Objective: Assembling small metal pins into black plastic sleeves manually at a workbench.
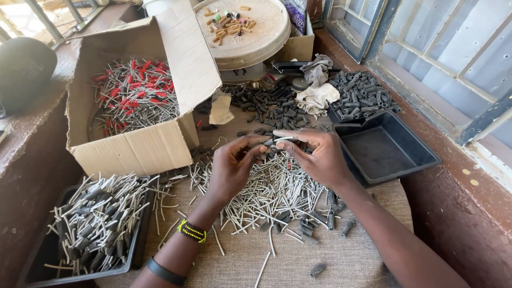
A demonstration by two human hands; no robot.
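Held piece: thin grey rod, long axis roughly level, left to right.
Right hand: fingertips pinched on the rod's right end.
Left hand: fingertips closed at its left end, on a small dark sleeve.
Position: between both hands, above the heap of grey rods.

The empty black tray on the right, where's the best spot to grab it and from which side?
Grip the black tray by its raised near-right rim, coming from above and the right. It sits open and empty, so fingers can hook inside the wall; its left edge is crowded by the right hand and the metal pins.
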